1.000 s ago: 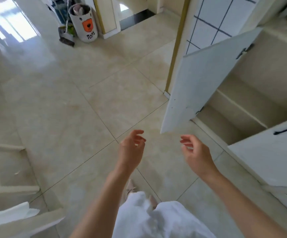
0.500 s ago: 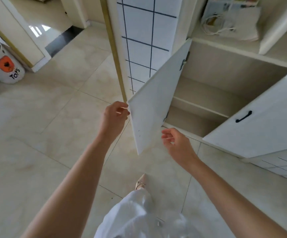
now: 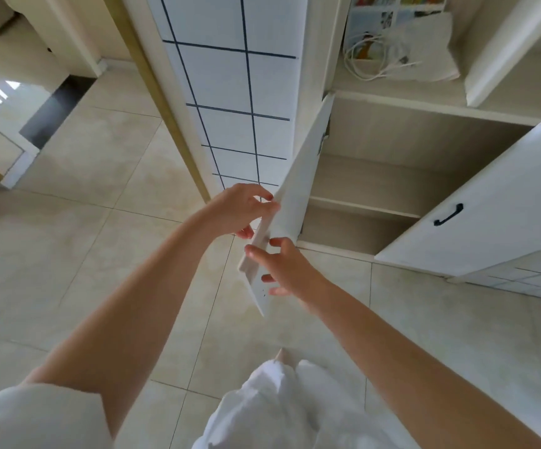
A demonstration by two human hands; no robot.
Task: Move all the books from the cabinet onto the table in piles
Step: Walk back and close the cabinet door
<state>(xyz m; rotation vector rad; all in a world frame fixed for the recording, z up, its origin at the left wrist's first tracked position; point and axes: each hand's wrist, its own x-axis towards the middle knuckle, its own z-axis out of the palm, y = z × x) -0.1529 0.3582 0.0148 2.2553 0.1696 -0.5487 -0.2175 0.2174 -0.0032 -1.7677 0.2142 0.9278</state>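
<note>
Now at the cabinet [image 3: 392,176], shelves bare, books nowhere visible. Left hand [image 3: 240,210] pinching the left door [image 3: 290,202] edge; right hand [image 3: 282,264] loosely spread, touching its face. Door's long axis running toward one o'clock; right hand nearer the opening.

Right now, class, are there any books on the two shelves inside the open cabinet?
No: both shelves behind the open door of the cabinet are bare.
</note>
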